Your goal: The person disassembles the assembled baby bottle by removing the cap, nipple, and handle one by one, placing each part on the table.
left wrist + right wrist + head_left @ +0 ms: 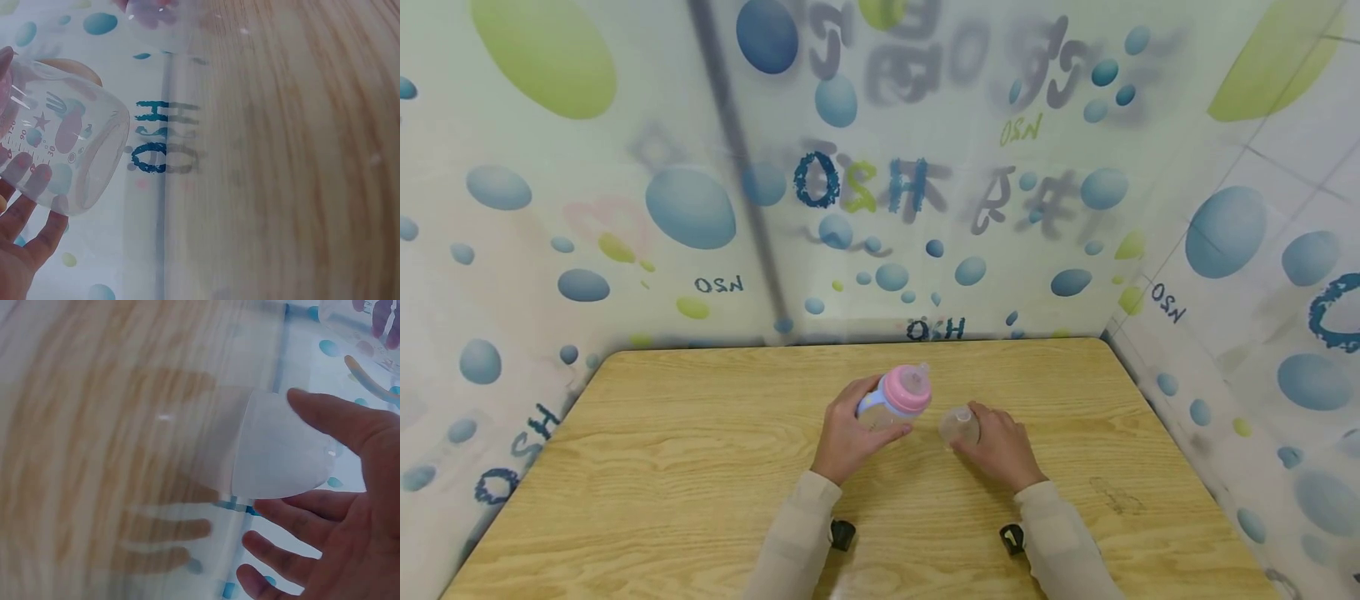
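My left hand (850, 429) grips a clear baby bottle (94, 147) with a pink collar, a clear nipple and a light blue part near its neck. It is held tilted above the table, its nipple end toward the upper right in the head view. Printed marks and a measuring scale show on its side in the left wrist view. My right hand (1000, 446) holds a translucent, dome-shaped bottle cap (281, 450) between thumb and index finger. The cap's rim is down on the glossy table; the other fingers (281, 556) are spread beside it.
The wood-grain table (700, 467) reflects the cap and fingers. Beyond its far edge hangs a white curtain (880, 242) printed with blue and green drops. Similar printed sheeting (1247, 333) lies along the right side. A faint drawn mark (1116, 496) shows right of my right wrist.
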### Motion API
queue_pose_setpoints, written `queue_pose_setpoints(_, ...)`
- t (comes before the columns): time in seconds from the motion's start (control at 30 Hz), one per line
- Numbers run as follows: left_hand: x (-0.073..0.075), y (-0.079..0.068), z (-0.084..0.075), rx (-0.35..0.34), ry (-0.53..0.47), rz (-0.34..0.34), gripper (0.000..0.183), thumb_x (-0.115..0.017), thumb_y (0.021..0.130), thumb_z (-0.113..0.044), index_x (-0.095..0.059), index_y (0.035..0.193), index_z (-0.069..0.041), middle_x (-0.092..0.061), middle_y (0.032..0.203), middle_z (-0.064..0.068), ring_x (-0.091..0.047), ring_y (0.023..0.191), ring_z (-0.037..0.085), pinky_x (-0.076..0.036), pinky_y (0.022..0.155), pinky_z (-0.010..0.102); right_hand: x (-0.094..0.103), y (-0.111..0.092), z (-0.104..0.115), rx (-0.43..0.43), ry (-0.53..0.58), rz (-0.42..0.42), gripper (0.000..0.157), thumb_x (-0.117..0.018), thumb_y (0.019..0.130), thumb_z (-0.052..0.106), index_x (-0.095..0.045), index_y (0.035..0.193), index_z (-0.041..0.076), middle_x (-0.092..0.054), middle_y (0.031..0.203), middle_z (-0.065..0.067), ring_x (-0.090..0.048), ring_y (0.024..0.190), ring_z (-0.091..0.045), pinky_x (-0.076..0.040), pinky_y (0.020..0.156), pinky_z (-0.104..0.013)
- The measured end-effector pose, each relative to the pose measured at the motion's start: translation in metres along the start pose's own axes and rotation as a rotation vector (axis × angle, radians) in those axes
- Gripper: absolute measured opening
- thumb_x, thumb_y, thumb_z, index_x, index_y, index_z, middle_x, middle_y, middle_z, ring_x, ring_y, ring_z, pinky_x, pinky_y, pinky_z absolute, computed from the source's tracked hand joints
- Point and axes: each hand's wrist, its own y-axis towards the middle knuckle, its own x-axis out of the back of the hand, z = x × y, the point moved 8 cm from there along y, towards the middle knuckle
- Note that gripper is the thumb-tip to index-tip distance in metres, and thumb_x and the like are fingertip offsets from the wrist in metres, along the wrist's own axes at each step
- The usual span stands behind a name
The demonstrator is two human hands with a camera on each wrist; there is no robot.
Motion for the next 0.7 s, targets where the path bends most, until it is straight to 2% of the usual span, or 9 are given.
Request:
queue_pose_setpoints(0.13,0.000,0.000,0.000,-0.013,-0.004,-0.002,0.072,-0.095,0.067,-0.028,-0.062,0.131,-0.019,-0.065,0.123,-0.002,-0.061,0.103,0.019,-0.052,0.081,0.054,0.001,0.002,0.002,-0.015,0.046,-0.004,0.071,-0.075,0.088,0.035,-0.050,0.141,-0.004,-0.056,0.136,-0.025,-0.049,0.127,-0.045,-0.035,0.103,-0.065)
queue_pose_setpoints(0.23,0.001,-0.001,-0.001,-0.023,-0.002,0.000,0.072,-0.094,0.067,-0.029,-0.062,0.131,-0.019,-0.065,0.123,-0.002,-0.062,0.102,0.019,-0.052,0.080,0.054,0.006,0.003,0.007,-0.015,0.091,-0.028,0.069,-0.071,0.092,0.038,-0.048,0.143,-0.003,-0.052,0.141,-0.025,-0.045,0.131,-0.045,-0.033,0.106,-0.064)
queue_pose_setpoints(0.5,0.000,0.000,-0.002,-0.017,0.018,0.012,0.072,-0.094,0.068,-0.028,-0.062,0.131,-0.016,-0.065,0.123,0.000,-0.062,0.102,0.018,-0.053,0.081,0.052,0.029,0.001,0.034,0.071,0.213,-0.149,0.055,-0.060,0.100,0.036,-0.054,0.139,-0.002,-0.057,0.136,-0.020,-0.048,0.129,-0.040,-0.036,0.104,-0.063)
queue_pose_setpoints(0.7,-0.001,-0.001,-0.001,0.006,0.032,0.017,0.071,-0.094,0.068,-0.028,-0.063,0.131,-0.016,-0.065,0.122,-0.001,-0.062,0.102,0.017,-0.053,0.082,0.046,0.035,-0.001,0.054,0.110,0.347,-0.138,0.054,-0.047,0.105,0.041,-0.052,0.142,0.000,-0.057,0.136,-0.020,-0.046,0.132,-0.039,-0.034,0.105,-0.065)
